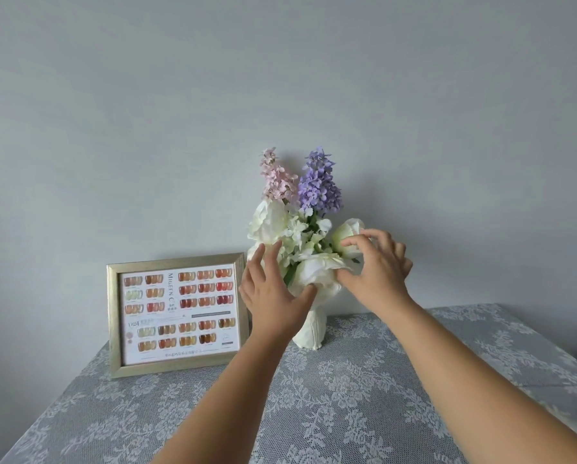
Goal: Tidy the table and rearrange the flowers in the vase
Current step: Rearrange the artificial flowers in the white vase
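Soft even daylight, perhaps slight edge warping.

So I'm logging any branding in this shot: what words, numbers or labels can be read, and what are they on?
"MIGEEN C": large heading, running sideways on the nail colour chart inside the gold picture frame; the letters are soft, so the spelling is uncertain.
"Y24": left side of the same chart, beside the lower rows of swatches.
Swatch captions, grey bars and bottom line: too small and blurred to read.
Nothing else carries text.
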